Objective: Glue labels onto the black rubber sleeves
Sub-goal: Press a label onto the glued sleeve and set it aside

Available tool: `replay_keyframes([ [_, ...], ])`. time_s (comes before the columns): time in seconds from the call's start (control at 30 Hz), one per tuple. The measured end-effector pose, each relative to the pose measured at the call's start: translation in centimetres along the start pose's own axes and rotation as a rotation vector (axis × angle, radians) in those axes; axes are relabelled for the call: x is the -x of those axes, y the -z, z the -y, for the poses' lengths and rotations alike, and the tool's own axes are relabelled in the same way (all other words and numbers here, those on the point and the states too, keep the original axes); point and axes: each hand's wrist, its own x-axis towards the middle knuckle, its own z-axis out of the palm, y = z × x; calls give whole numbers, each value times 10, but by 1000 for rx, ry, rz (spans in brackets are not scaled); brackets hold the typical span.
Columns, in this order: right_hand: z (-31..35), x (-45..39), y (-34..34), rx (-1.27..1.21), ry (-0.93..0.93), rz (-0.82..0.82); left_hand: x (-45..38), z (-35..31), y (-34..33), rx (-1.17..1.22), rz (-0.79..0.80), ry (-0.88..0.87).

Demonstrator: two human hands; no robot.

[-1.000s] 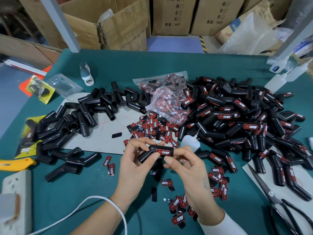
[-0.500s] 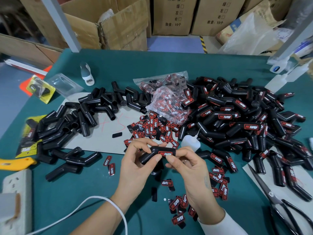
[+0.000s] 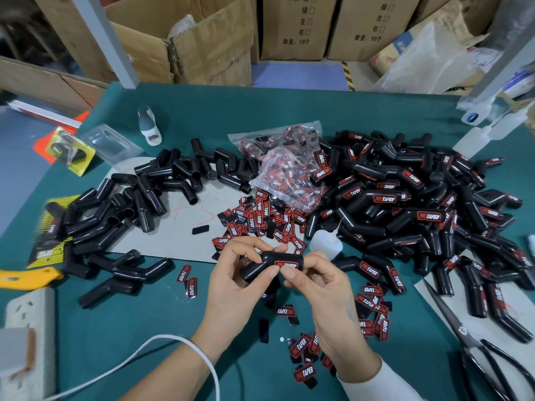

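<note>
Sleeve: black rubber sleeve [image 3: 270, 266], labelled, above the worktop [image 3: 289, 111] near its front edge.
Hands: left hand [image 3: 234, 282] and right hand [image 3: 324, 290] both grip it, thumbs pressing the label [image 3: 286, 265].

A small packing workshop: stacked cardboard cartons [image 3: 292, 27] behind a green table [image 3: 289, 111] heaped with black rubber sleeves [image 3: 405, 204] and loose labels [image 3: 260, 218].

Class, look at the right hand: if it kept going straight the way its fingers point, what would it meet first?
Probably the left hand: the right hand points left across the held sleeve, where both thumbs nearly touch. Depth is unclear.
</note>
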Motion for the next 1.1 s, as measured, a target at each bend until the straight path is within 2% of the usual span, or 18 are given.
replay_keyframes([
  [0.4, -3, 1, 1, 8, 3, -13, 1, 4, 3, -24, 18, -15],
  [0.6, -3, 0, 1, -10, -25, 7, -1, 5, 8, -205, 59, -126],
  [0.93, 1, 0, 2, 5, -11, 62, -3, 1, 10, -269, 126, -190],
  [1.1, 1, 1, 2, 2, -9, 69, -5, -3, 10, -376, 179, -257],
])
